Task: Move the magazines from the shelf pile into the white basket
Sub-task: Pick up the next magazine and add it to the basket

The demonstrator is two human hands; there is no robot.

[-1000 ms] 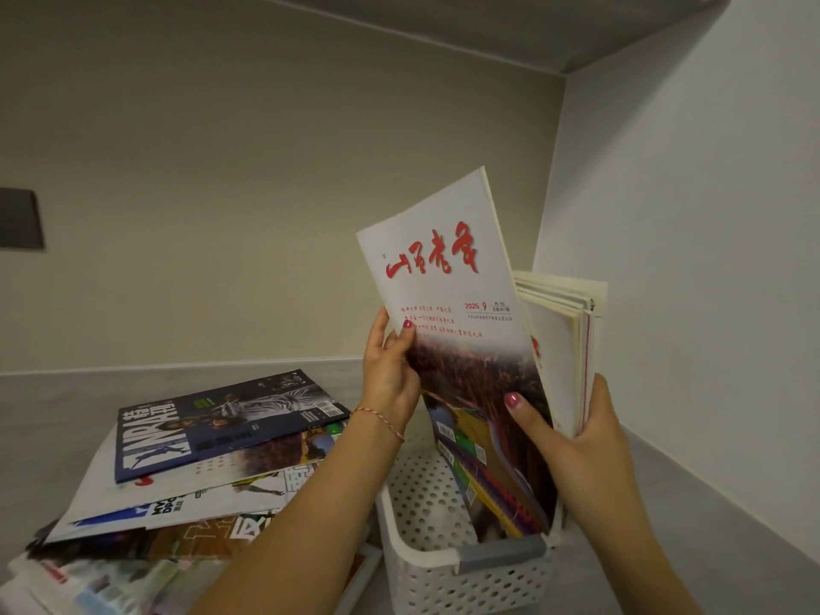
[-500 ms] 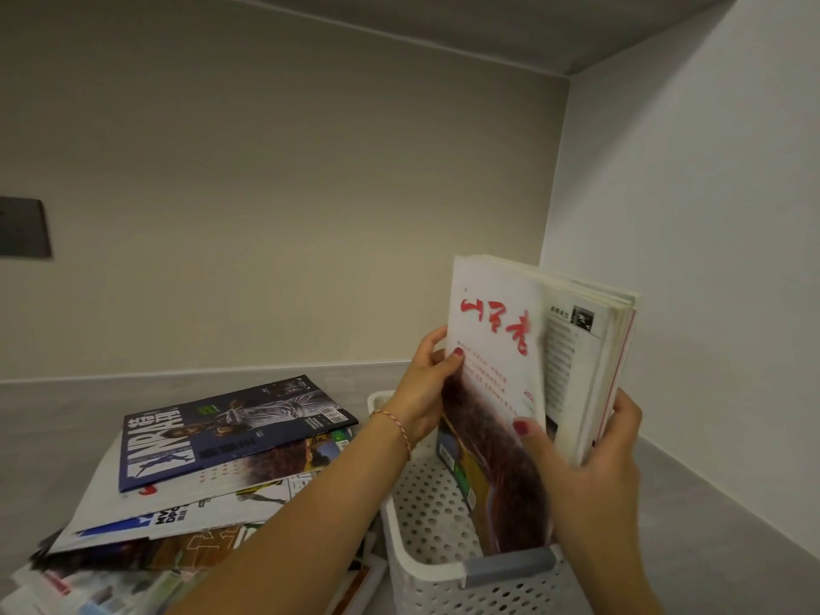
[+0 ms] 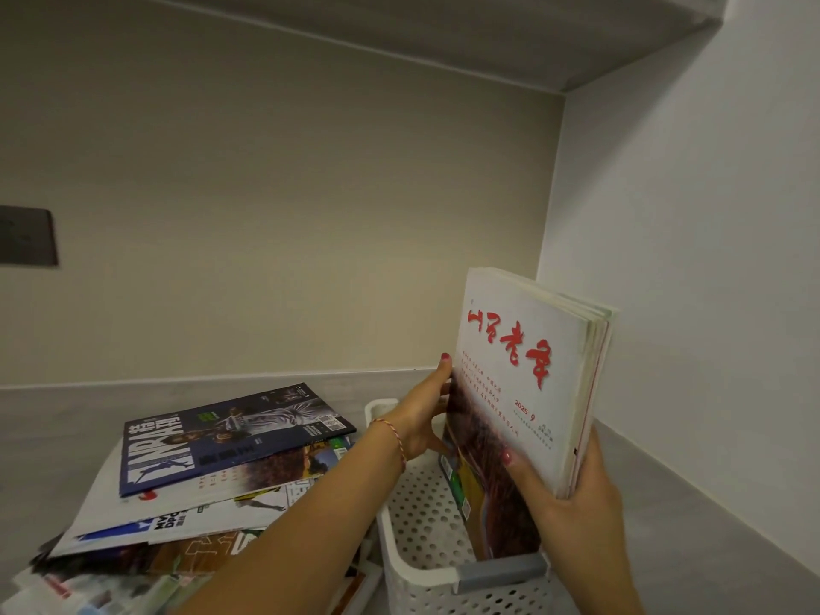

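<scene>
A white perforated basket point(image 3: 421, 526) with a grey handle stands on the shelf at lower centre. Several magazines stand upright in it, the front one a white magazine with red lettering point(image 3: 519, 392). My right hand point(image 3: 572, 503) grips this upright stack from the right, thumb across the front cover. My left hand point(image 3: 428, 415) holds the white magazine's left edge, above the basket's far end. To the left lies the messy pile of magazines point(image 3: 199, 494), topped by a dark blue NBA magazine point(image 3: 222, 437).
The grey shelf surface point(image 3: 665, 548) meets a white side wall close on the right and a beige back wall behind. Another shelf board point(image 3: 443, 28) runs overhead. A dark wall plate point(image 3: 26, 235) sits at the far left.
The white magazine, earlier tilted up and apart from the stack, has been lowered into the basket and pressed flat against the other upright magazines. Both hands followed it down and right.
</scene>
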